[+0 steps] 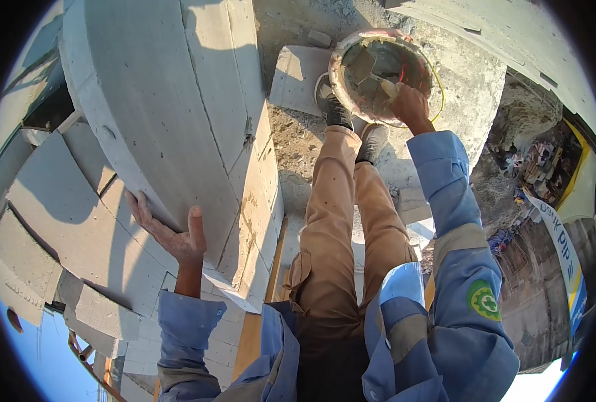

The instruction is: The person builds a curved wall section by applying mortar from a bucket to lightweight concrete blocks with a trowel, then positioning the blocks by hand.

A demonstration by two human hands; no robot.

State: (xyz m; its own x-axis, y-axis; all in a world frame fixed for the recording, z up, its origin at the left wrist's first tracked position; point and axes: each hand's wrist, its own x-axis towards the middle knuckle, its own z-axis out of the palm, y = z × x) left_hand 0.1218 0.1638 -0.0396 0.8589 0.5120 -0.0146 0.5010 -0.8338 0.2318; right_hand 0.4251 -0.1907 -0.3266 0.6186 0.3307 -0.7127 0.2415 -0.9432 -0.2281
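Observation:
My left hand point(172, 234) lies against the edge of a grey block wall point(154, 120), thumb apart from the fingers, holding nothing. At the upper right, my right hand point(410, 106) is closed around the pale handle of a trowel point(361, 65). The trowel's blade is inside a round bucket point(434, 110) and looks coated with grey mortar. Wet grey mortar point(378, 100) shows in the bucket, partly hidden by the trowel and hand. The bucket stands just beyond my shoes, its rim smeared with dried mortar.
A loose block piece point(296, 79) lies left of the bucket. More block courses point(87, 201) and stacked blocks point(27, 264) are at the left. A drop with rubble point(539, 167) and a printed banner point(560, 244) is at the right. Wooden planks point(250, 342) show low down.

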